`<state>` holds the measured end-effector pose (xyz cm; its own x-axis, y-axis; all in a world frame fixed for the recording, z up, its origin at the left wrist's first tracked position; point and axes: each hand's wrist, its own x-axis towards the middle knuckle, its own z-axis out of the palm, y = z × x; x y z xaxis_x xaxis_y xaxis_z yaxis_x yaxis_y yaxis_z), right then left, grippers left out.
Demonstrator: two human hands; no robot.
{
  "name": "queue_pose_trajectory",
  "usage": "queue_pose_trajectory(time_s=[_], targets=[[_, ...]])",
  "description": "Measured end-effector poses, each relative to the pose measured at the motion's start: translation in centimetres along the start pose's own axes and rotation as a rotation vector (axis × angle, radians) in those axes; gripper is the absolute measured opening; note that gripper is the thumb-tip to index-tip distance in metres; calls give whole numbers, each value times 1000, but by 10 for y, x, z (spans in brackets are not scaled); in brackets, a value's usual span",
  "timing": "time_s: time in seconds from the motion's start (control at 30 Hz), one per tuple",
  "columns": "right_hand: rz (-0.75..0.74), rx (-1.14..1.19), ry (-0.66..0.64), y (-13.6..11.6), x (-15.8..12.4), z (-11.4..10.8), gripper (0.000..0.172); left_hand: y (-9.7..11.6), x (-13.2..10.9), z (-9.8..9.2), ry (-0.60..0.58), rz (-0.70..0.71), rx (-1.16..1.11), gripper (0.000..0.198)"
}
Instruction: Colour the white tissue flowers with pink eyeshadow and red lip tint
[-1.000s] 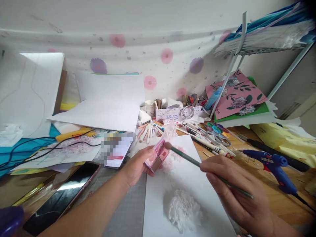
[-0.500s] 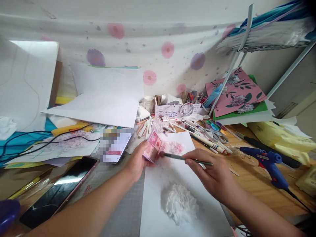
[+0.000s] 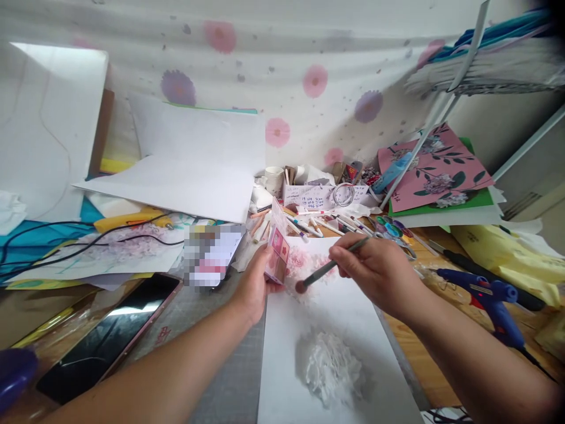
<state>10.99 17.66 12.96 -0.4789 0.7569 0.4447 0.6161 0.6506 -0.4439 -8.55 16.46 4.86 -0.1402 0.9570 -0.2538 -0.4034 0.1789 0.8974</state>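
My left hand [image 3: 255,284] grips a small open makeup palette [image 3: 278,257] with pink and brown pans, tilted toward the right. Between the fingers of my right hand [image 3: 375,270] is a makeup brush [image 3: 324,270], its reddish tip pointing down and left over the paper. Under the brush lies a white sheet of paper [image 3: 348,315]. On its far part sit pink-tinted ruffled flowers [image 3: 300,259], partly behind the brush and my right hand. A white ruffled paper flower [image 3: 332,366] rests on the near part of the sheet.
A blue glue gun [image 3: 489,294] lies on the right with its cord. Left of the sheet are a grey cutting mat [image 3: 229,359], a blurred-out phone [image 3: 214,259] and a dark phone [image 3: 110,335]. Markers [image 3: 326,224] and a white box [image 3: 309,197] stand behind.
The brush has moved away from the palette, and its tip now points downward over the paper. My right hand has risen a little. The whole view has shifted slightly.
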Motion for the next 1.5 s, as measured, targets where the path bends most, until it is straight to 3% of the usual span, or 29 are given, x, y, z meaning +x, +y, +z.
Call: queue_pose_trajectory(time_s=[0.17,0.27,0.43,0.57,0.7,0.8,1.0,1.07,1.17,1.27,1.37,1.5], targets=[[20,-217,-164,-12,28,1,35,-4,1,-1,-1,-1,-5,53],[25,-181,-241,-16,34,4,36,-3,2,-1,-13,2,-14,52],[24,-190,-209,-18,33,11,35,-2,1,-1,-30,-9,12,51],[51,-127,-279,-18,33,12,39,-3,1,-2,-16,12,17,51],[86,-251,-203,-17,33,12,35,-4,3,-2,-6,1,20,52],[55,-152,-253,-19,29,14,37,-4,3,-2,-26,1,19,52],[50,-55,-109,-14,16,10,35,0,3,-1,-5,3,14,52],[92,2,11,-2,6,0,35,6,2,-3,-37,-12,6,51],[225,119,354,23,-20,-18,29,21,-1,-9,-249,-28,-4,51],[211,382,477,40,-52,-27,20,32,-4,-16,-447,-67,49,53],[70,369,450,35,-71,-24,10,36,-3,-21,-533,-88,116,52],[-142,253,394,12,-68,-11,17,33,1,-21,-532,-121,185,54]])
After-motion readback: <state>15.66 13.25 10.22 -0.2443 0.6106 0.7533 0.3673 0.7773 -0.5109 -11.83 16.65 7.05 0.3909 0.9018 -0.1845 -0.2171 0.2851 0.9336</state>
